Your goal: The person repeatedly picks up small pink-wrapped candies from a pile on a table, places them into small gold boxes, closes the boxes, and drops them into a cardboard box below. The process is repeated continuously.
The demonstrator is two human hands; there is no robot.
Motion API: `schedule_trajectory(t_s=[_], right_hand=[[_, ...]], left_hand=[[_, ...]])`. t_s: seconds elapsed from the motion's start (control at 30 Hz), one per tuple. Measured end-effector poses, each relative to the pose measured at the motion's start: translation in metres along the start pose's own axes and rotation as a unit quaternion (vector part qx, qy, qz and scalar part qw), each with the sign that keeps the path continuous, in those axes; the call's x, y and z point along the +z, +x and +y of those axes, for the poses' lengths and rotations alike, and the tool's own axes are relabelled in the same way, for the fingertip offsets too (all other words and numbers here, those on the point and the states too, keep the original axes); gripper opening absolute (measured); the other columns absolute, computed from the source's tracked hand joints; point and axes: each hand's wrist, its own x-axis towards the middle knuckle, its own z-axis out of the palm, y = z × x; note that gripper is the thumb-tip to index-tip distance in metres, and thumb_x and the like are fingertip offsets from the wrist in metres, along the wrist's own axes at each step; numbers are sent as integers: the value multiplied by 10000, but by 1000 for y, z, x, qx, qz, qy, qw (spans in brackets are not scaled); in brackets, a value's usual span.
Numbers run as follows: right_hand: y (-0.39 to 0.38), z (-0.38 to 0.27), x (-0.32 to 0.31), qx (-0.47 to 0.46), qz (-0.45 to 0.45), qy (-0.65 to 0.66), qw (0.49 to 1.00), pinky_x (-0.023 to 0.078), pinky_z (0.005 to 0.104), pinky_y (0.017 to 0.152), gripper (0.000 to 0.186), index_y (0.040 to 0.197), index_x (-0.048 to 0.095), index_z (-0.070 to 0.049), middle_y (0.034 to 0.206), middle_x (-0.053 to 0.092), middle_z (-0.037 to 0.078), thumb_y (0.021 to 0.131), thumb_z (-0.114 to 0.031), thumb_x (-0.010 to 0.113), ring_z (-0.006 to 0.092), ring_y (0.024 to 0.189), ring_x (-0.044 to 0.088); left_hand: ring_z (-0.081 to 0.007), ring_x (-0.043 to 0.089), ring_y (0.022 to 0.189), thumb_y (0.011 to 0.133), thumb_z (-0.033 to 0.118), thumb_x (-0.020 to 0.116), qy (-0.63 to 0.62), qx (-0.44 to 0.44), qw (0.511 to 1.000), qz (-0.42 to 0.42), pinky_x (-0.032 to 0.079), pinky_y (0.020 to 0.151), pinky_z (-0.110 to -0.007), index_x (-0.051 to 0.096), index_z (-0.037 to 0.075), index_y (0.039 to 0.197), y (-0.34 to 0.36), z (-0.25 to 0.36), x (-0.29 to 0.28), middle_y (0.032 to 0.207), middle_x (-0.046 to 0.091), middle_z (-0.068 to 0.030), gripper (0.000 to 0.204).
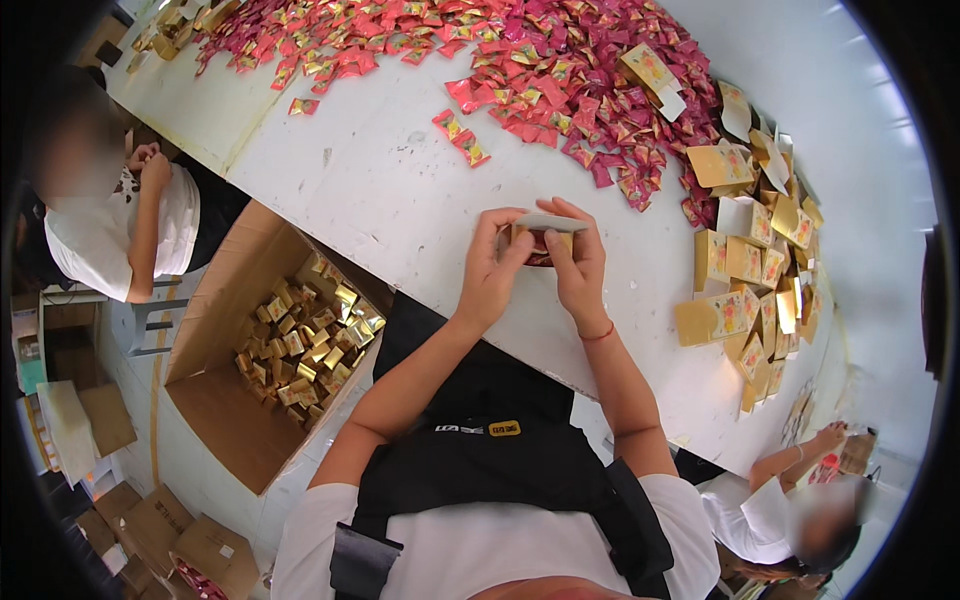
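Above the white table, my left hand (pixel 492 265) and my right hand (pixel 581 268) hold a small gold carton (pixel 552 223) between them. Its pale flap stands up at the top. Both thumbs press into its open mouth, where something dark red shows; the fingers behind hide most of the carton. Beyond my hands spreads a big heap of small wrapped packets (pixel 570 75), pink to dark magenta. A couple of pink packets (pixel 461 138) lie apart at the near side of the heap.
Many open gold cartons (pixel 745 255) are piled at the right on the white table (pixel 400 200). Left of me, below the table edge, a large cardboard box (pixel 215 400) holds closed gold cartons (pixel 305 345). One person (pixel 120 220) sits at the left, another (pixel 770 510) at the lower right.
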Motion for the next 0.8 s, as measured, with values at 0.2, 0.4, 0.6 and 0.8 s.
schedule_trajectory(t_s=[0.2, 0.4, 0.6, 0.8], right_hand=[[-2, 21, -18, -54, -16, 91, 994, 420, 344, 997, 195, 991, 650, -10, 1214, 561, 90, 893, 38, 489, 188, 1115, 542], [-3, 1, -12, -46, -55, 87, 994, 378, 380, 1009, 195, 984, 639, -28, 1225, 524, 106, 860, -130, 529, 225, 1162, 500], [-9, -5, -16, -36, -14, -42, 998, 436, 361, 965, 172, 991, 640, -27, 1200, 558, 124, 828, -82, 638, 229, 1117, 548], [-12, -3, -28, -191, -44, -239, 951, 504, 357, 860, 288, 1040, 647, -41, 1115, 642, 145, 763, -77, 720, 263, 1026, 619]], left_hand=[[-187, 588, 1070, 922, -65, 402, -19, 25, 999, -44, 475, 951, -317, 650, 3, 1022, 13, -7, -1, 1183, 579, -100, 276], [-184, 587, 1063, 881, -95, 409, -79, -14, 997, -12, 470, 943, -307, 691, 12, 903, 13, -11, 0, 1159, 595, -87, 302], [-180, 577, 1048, 891, -70, 419, -79, -21, 996, -35, 461, 938, -312, 682, 23, 930, 13, -12, -2, 1112, 595, -81, 282], [-175, 578, 1023, 908, -23, 428, 8, 61, 996, -58, 463, 922, -302, 680, 32, 980, 9, -23, -8, 1095, 579, -87, 268]])
